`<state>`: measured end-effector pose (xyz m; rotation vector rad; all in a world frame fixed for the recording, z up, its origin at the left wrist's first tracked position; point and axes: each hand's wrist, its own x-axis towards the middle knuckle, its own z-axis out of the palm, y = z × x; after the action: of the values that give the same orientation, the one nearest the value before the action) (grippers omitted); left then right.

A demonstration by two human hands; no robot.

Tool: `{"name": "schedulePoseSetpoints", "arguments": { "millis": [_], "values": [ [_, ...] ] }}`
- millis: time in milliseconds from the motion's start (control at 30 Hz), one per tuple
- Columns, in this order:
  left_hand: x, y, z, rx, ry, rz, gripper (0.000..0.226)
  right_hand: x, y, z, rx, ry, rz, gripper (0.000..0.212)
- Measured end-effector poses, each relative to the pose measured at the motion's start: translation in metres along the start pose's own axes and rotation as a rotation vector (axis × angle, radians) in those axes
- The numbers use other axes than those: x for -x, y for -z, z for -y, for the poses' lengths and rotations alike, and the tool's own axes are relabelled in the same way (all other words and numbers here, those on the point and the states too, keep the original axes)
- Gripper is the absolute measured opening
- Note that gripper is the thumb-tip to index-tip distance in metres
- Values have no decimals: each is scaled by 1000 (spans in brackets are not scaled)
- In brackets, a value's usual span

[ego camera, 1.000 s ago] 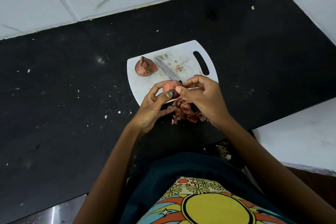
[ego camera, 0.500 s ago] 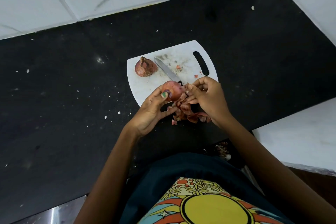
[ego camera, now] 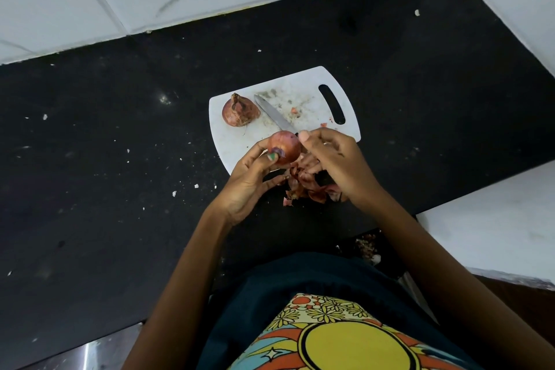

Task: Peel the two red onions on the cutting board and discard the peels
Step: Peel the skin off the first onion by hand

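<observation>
Left hand (ego camera: 249, 180) grips the half-peeled round red onion (ego camera: 284, 147) over the white plastic cutting board's (ego camera: 303, 93) 6 o'clock edge, right hand (ego camera: 336, 159) pinching at its side. The unpeeled papery red onion (ego camera: 239, 111) sits at 10 o'clock beside the steel knife (ego camera: 274, 116); the reddish peel pile (ego camera: 309, 186) lies on the black bench (ego camera: 120, 159).

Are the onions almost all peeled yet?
About halfway. Done: a heap of reddish onion peels lies by the near edge of the white plastic cutting board. In hand: the left hand holds a round red onion, mostly smooth now, while the right hand works at it. Left: the second onion in dry brown skin waits beside the steel knife, and the peels need binning.
</observation>
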<state>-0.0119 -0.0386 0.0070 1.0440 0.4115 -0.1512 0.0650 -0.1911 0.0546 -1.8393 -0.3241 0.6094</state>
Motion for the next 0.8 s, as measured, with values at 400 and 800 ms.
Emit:
{"name": "schedulePoseSetpoints", "arguments": {
  "millis": [400, 800],
  "values": [
    [4, -2, 2, -63, -37, -29, 40, 1, -5, -1, 85, 71, -29, 27],
    [1, 2, 3, -83, -28, -61, 32, -5, -1, -2, -84, 63, -45, 16]
  ]
}}
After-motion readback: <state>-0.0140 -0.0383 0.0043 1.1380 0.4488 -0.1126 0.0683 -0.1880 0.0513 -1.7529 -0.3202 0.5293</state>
